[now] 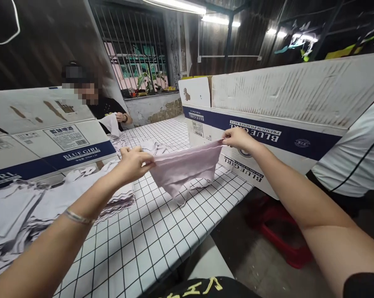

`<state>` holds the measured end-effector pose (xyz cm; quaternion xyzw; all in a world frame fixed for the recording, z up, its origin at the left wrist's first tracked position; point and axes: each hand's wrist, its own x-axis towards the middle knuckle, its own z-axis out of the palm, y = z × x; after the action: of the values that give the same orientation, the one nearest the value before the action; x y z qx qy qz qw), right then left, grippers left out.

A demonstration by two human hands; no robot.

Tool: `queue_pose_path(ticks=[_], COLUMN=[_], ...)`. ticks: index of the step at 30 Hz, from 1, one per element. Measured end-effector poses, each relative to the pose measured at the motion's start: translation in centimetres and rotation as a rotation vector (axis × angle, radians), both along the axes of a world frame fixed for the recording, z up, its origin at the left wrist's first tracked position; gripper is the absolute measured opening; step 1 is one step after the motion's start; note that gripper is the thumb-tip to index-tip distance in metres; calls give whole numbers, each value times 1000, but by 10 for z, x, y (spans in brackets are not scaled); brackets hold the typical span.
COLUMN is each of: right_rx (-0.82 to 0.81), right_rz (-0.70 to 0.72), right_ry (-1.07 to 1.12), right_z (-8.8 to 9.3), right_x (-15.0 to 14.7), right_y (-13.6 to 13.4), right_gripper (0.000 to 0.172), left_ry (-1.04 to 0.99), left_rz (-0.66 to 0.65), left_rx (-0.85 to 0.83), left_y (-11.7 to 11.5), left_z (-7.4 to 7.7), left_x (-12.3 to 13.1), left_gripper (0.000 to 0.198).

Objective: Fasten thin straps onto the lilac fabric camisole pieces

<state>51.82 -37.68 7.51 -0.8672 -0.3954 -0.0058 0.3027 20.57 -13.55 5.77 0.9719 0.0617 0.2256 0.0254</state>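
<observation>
A pale lilac pair of briefs [187, 167] hangs stretched by its top edge between my two hands, over the table. My left hand [135, 161] pinches its left corner between thumb and fingers. The right corner is pinched in my right hand [238, 138], close to the front of a cardboard box. Below the cloth, a thin trailing strip [183, 203] dangles near the tabletop. Stacks of similar pale garments [63, 194] lie to the left, partly behind my left forearm.
A grid-patterned table [162, 231] runs away from me. Blue-and-white cardboard boxes stand at right [267, 103] and left [56, 140]. Across the table, a person's hand [121, 117] holds pale cloth. A red plastic stool [286, 236] is on the floor; another person's white shirt [354, 153] shows at right.
</observation>
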Motion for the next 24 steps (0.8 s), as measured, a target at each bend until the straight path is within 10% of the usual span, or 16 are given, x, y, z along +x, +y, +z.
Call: queue_pose_path(ticks=[8,13,17,20,24], right_rx=[123,159,204,99,-259], right_rz=[-110,-231,-86,231,831], right_ry=[300,46,-294,-443,-285], right_z=[5,44,64,20,-90], right_x=[37,58,16,-69,-191], right_y=[66,130,182,196,154], right_gripper=[7,14,8,14,25], left_ry=[-69,-142,-52,146,347], left_rz=[38,91,46,27,-46], left_rx=[149,27,-317,-606,-871], left_y=[33,-48,-137,-193,-236], left_z=[23,-17,-70,-105,-145], left_x=[22,28,64,88,86], left_gripper=[18,16,18,48,72])
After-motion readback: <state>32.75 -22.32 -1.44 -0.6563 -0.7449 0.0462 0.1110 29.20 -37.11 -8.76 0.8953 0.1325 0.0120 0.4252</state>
